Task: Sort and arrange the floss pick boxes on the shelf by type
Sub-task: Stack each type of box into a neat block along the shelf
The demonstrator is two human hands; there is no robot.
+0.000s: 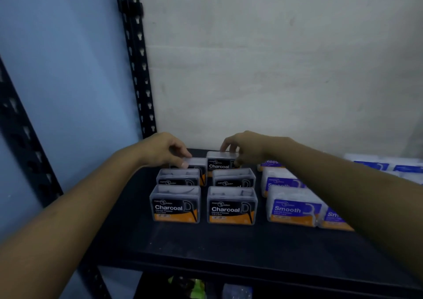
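Black shelf (229, 241): left hand (163, 148) and right hand (248, 146) grip rear Charcoal boxes (219, 161)

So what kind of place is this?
Likely a storeroom: black slotted metal rack upright, bare pale wall, and rows of clear plastic black-labelled Charcoal floss pick boxes and purple-labelled Smooth boxes on a black shelf.

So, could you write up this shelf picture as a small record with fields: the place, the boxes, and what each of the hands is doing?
Place: black shelf against a pale wall
Charcoal boxes: six, in two columns of three, on the left part
Smooth boxes: purple, grouped to the right, partly hidden by the right arm
Hold one: left hand grips the back-left Charcoal box
Hold two: right hand grips the back-right Charcoal box
Sorting: the two types sit apart
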